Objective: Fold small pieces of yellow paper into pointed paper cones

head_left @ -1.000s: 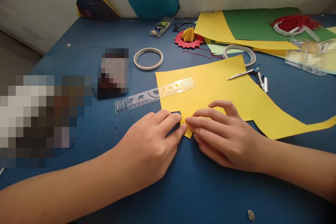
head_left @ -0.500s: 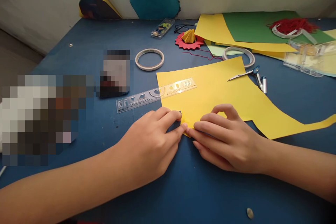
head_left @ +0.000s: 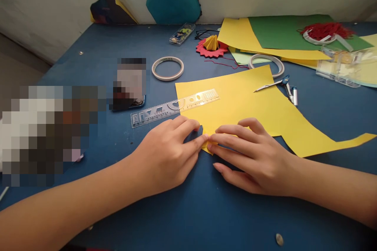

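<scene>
My left hand [head_left: 173, 153] presses its fingertips on a small folded piece of yellow paper [head_left: 209, 150] at the near edge of a large yellow sheet [head_left: 235, 98]. From the other side, my right hand [head_left: 250, 157] has fingertips on the same small piece, its lowest digit apart from it. Most of the folded piece is hidden under the fingers. A clear plastic ruler [head_left: 159, 113] lies partly on the sheet, just beyond my left hand. Scissors [head_left: 285, 82] with blue handles rest across the sheet's far right edge.
Two tape rolls [head_left: 167, 78] [head_left: 281, 68] lie farther back. Behind them are a red and yellow paper flower [head_left: 211, 45], a clear case [head_left: 182, 34], green paper [head_left: 282, 33] and red thread [head_left: 330, 30]. A phone [head_left: 138, 102], partly blurred out, lies left.
My right fingers have shifted slightly left over the folded yellow paper, and its lowest digit stands farther from the others. My left hand stays almost in place.
</scene>
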`<state>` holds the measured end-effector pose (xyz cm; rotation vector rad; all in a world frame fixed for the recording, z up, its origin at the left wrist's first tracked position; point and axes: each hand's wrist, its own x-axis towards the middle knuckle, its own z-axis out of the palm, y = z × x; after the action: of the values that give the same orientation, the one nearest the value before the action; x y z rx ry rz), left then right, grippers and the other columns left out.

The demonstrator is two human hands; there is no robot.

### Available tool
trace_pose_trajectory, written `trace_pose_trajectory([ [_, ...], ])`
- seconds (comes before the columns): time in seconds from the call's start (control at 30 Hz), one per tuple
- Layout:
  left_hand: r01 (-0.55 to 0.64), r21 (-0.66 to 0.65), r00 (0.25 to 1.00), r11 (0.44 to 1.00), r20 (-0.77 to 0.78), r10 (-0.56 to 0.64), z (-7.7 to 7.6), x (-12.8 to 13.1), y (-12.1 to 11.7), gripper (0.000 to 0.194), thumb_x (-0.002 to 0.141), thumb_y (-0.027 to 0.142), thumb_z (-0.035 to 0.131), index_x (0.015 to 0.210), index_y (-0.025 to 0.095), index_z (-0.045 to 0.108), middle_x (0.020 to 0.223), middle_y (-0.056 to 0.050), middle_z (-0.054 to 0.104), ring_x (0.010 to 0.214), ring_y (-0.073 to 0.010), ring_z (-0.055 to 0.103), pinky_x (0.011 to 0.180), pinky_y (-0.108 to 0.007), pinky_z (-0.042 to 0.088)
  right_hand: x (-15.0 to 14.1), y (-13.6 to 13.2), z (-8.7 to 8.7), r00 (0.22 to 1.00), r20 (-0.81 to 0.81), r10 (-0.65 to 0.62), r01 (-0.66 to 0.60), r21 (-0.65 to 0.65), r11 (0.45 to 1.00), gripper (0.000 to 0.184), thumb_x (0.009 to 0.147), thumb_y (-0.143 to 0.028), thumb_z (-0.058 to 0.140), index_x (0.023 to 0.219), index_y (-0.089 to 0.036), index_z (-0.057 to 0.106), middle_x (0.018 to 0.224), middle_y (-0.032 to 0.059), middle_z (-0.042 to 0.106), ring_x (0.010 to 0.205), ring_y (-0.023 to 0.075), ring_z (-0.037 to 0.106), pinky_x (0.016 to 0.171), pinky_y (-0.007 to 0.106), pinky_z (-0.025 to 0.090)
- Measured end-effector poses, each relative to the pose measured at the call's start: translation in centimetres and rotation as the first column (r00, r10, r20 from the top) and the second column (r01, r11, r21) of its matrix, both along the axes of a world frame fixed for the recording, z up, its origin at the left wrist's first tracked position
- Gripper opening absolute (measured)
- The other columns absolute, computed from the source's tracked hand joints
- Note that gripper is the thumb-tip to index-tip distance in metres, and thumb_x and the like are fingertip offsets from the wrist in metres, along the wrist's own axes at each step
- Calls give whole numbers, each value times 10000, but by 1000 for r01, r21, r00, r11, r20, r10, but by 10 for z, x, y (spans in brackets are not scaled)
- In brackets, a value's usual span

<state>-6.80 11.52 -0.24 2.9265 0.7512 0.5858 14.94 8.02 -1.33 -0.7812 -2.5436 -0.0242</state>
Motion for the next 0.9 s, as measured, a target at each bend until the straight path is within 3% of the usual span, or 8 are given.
trace_pose_trajectory([
  [0.27,38,11,999,999,18,-39,0,-2,4,219,828,114,512,955,98,691,943,-132,630,850,-225,580,729,-383,545,0,1,-1,999,-21,29,-30,-9,1000,209,857,-217,565,1023,-97,607,947,64,687,926,183,608,786,384,406],
  [0.9,11,98,999,995,-46,-7,-2,-1,7,252,845,141,495,1023,113,672,938,-138,626,850,-231,583,698,-377,549,-1,0,-2,1000,-19,13,-12,34,999,141,859,-216,558,950,-143,638,987,52,700,976,191,615,834,393,420],
])
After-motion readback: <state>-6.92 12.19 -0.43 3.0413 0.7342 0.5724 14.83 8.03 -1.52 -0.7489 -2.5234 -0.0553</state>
